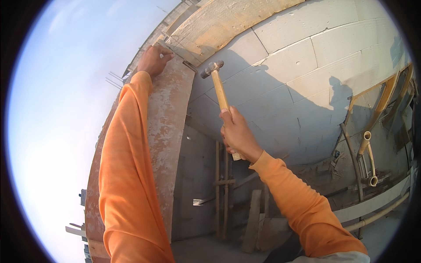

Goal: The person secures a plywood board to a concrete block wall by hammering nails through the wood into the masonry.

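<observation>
My right hand is wrapped round the wooden handle of a hammer. Its metal head is raised, in front of the block wall and apart from the woodwork. Up at the far end of a worn, paint-flaked board, my left hand rests with thumb and fingers pinched together. What they hold, if anything, is too small to make out. Just right of those fingers, a short dark metal piece sits at the corner where the board meets a pale wooden plank.
A wall of large pale blocks rises ahead and to the right. Below are upright poles, loose boards and scattered debris. A pale pipe frame stands at the right. Open sky lies beyond the board on the left.
</observation>
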Tool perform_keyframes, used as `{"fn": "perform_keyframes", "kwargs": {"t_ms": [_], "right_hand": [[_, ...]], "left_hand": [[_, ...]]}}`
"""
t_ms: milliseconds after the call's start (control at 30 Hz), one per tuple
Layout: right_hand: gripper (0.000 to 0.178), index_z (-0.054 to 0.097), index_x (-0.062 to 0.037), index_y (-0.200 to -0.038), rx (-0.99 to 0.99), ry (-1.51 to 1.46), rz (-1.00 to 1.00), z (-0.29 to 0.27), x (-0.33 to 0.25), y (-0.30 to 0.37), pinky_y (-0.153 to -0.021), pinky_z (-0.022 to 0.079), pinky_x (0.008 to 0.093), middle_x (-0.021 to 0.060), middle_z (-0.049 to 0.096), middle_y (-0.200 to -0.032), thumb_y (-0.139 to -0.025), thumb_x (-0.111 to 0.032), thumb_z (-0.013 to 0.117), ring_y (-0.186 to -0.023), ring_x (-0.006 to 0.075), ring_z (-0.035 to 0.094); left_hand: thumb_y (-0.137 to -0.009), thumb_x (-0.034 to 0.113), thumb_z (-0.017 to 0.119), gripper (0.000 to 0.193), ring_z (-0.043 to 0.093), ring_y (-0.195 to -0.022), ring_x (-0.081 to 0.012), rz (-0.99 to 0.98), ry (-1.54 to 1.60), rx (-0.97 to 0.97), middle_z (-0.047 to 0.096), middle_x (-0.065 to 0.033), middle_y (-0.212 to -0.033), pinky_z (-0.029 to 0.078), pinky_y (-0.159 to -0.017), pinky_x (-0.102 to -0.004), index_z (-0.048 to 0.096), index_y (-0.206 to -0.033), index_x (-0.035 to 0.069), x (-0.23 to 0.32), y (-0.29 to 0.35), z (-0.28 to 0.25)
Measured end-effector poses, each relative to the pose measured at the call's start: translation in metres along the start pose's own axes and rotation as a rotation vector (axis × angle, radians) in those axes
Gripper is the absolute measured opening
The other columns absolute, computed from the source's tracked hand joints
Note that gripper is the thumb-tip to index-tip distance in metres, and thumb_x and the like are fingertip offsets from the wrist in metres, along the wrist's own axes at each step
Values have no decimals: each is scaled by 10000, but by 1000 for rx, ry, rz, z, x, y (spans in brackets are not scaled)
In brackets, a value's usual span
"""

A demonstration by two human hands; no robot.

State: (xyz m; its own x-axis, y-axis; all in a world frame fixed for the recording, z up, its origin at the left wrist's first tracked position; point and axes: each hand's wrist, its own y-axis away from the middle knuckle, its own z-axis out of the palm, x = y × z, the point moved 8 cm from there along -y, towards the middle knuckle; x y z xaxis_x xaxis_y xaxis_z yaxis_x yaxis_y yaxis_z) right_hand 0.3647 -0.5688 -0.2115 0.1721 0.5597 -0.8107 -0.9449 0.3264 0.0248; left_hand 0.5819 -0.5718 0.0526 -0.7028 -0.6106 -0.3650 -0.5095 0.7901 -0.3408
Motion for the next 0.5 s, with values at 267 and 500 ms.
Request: {"fn": "perform_keyframes", "kwargs": {"t_ms": [267,500], "right_hand": [[369,328,26,-1338,47,258,-265,8,-37,-7,-596,491,487,206,607,-782,-1096,-252,346,-596,334,621],[539,346,101,-1467,154,296,-424,10,-56,-22,-679,525,417,202,624,-849,-1093,-285,391,-649,265,618]], "left_hand": [[-907,354,719,229,588,-1167,-265,-6,-327,-36,725,-44,-1124,441,-1020,-411,817,-1073,232,11,-1,9],[-909,352,703,209,594,-1154,-248,-53,-457,-75,740,-18,-1106,417,-995,-398,821,-1052,257,18,2,14]]}}
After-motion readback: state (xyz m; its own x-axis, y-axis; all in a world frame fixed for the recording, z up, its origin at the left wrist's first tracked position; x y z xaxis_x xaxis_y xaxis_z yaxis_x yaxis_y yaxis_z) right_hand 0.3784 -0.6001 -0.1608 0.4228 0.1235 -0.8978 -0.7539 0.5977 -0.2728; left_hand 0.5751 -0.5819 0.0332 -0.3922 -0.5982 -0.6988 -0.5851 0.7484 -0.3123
